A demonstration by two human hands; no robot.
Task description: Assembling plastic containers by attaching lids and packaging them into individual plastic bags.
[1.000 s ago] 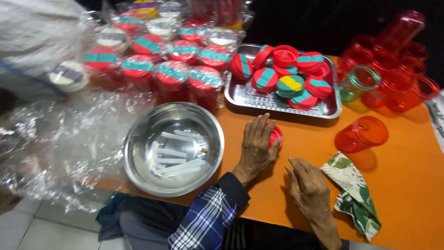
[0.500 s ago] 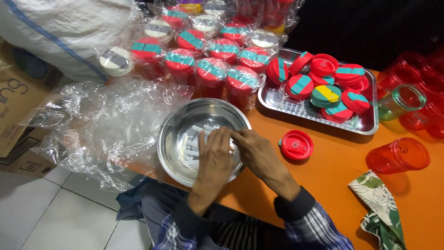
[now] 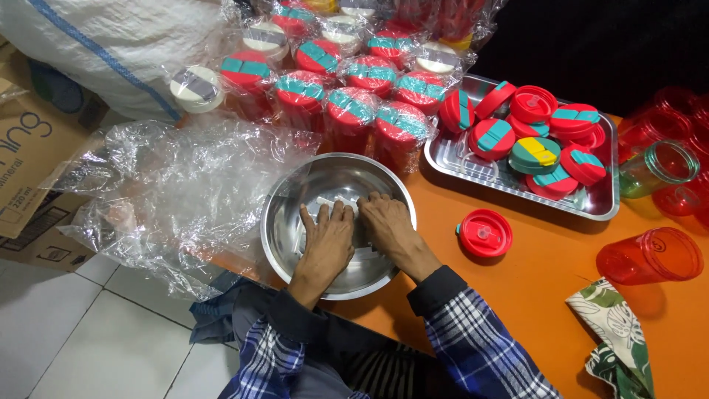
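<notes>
Under the fingers of both the left hand and right hand, loosely spread inside the steel bowl, lie thin white strips; they look light and slippery, best pinched at an end.

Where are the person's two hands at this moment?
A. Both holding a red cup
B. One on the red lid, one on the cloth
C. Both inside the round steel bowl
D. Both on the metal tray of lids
C: the left hand and the right hand both rest inside the steel bowl, on the white strips in it.
</notes>
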